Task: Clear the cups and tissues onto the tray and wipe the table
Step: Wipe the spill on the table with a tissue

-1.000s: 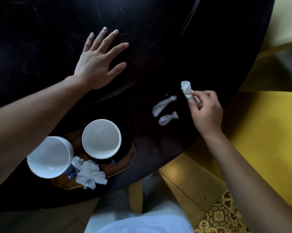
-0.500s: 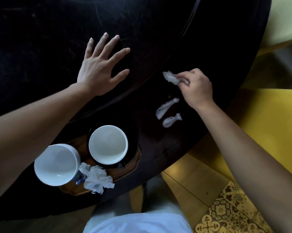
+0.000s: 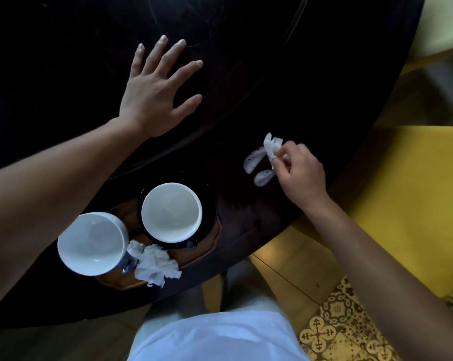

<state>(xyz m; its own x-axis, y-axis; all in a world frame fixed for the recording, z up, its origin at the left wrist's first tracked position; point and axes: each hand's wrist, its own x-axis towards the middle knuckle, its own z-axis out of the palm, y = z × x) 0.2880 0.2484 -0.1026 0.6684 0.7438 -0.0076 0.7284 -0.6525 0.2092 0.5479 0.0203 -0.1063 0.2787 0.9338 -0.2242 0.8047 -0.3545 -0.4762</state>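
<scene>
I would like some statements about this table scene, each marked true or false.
1. The left hand lies flat with spread fingers on the dark table. True.
2. The right hand is empty. False: it pinches a small tissue.
3. Two white cups stand on the wooden tray. True.
4. The crumpled tissue lies inside a cup. False: it lies on the tray beside them.
5. White spill marks lie beside the right hand. True.

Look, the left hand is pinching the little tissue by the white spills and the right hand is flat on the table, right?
Hands swapped. In the head view the right hand pinches the little tissue by the white spills; the left hand lies flat on the table.
</scene>
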